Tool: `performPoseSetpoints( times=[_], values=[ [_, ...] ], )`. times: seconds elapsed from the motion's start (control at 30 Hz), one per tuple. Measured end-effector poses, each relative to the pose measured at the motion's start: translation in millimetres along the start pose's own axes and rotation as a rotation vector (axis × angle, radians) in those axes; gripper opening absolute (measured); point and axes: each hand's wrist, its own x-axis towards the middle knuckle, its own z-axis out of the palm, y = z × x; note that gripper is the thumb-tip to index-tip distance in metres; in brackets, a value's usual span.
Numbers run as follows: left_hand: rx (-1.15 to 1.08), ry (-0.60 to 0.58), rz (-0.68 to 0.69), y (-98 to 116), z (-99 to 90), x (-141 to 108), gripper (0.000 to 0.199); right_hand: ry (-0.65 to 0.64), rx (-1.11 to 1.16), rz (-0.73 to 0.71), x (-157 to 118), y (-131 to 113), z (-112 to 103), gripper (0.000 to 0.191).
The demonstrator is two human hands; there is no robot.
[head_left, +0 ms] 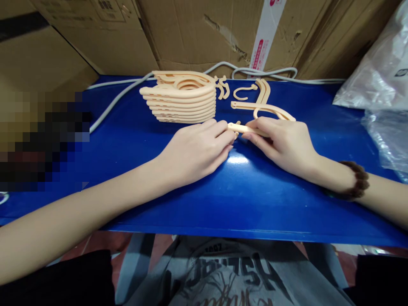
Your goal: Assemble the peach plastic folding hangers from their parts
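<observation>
Between both hands is a cream plastic hanger arm (242, 128), seen nearly edge-on. My right hand (283, 138) pinches it between thumb and fingers. My left hand (204, 146) is closed at the other end of the arm; its fingertips hide much of what they grip, and a small cream bit shows beside them. Behind my right hand lie a loose hanger arm (242, 105) and another curved arm piece (264, 90). A loose hanger hook (244, 90) and several small curved pieces (224, 88) lie behind my hands.
A neat stack of cream hangers (181, 102) stands behind my left hand on the blue table (223, 204). A white cable (111, 108) runs along the back. Cardboard boxes (197, 38) wall off the far side, and clear plastic bags (376, 72) lie at the right.
</observation>
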Motion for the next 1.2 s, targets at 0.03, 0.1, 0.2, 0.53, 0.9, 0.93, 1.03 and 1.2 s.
performPoseSetpoints(
  times=[0.03, 0.1, 0.2, 0.53, 0.9, 0.93, 1.03, 1.2],
  values=[
    [0.022, -0.005, -0.010, 0.3, -0.7, 0.0, 0.021, -0.001, 0.002, 0.003, -0.1, -0.1, -0.2, 0.049],
    [0.053, -0.012, -0.021, 0.9, -1.2, -0.3, 0.020, 0.005, 0.003, 0.011, -0.1, -0.3, -0.7, 0.049],
    [0.069, -0.023, -0.036, 1.3, -1.4, -0.8, 0.020, 0.009, 0.009, 0.019, -0.3, -0.6, -1.1, 0.049],
    [0.101, -0.081, -0.115, 4.5, -3.9, 0.4, 0.025, 0.007, -0.007, 0.015, 0.6, 0.1, 0.2, 0.050],
    [0.216, -0.205, -0.267, 9.0, -8.6, 1.9, 0.028, 0.062, 0.003, 0.052, 0.0, -1.2, -1.3, 0.041],
    [0.230, -0.211, -0.297, 9.2, -9.0, 1.6, 0.027, 0.068, 0.000, 0.058, 0.2, -1.3, -1.5, 0.041],
    [0.228, -0.249, -0.338, 8.7, -7.9, 0.1, 0.028, 0.061, -0.006, 0.060, 0.9, -1.1, -1.4, 0.042],
    [0.189, -0.244, -0.275, 5.0, -3.4, -3.1, 0.028, 0.048, -0.003, 0.065, 1.5, -1.4, -1.5, 0.045]
  ],
)
